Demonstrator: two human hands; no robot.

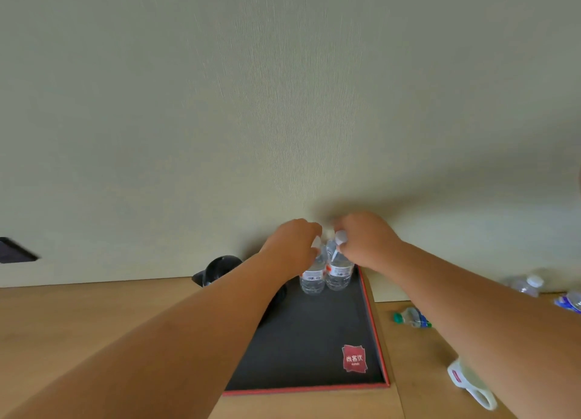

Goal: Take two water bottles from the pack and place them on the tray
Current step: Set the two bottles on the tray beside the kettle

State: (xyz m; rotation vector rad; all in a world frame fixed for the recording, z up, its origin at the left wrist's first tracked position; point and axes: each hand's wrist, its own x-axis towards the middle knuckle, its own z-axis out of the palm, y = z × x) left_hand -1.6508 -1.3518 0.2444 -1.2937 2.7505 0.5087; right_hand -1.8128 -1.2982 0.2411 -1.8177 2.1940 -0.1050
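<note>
Two clear water bottles stand upright and side by side at the far end of the black tray, which has a red rim and a red logo patch. My left hand grips the top of the left bottle. My right hand grips the top of the right bottle, whose white cap shows between the fingers. Both bottles rest on the tray surface close to the wall. The pack is not clearly in view.
A black rounded object sits left of the tray by the wall. On the wooden table to the right lie a green-capped bottle, more clear bottles and a white mug. A dark panel is on the wall at left.
</note>
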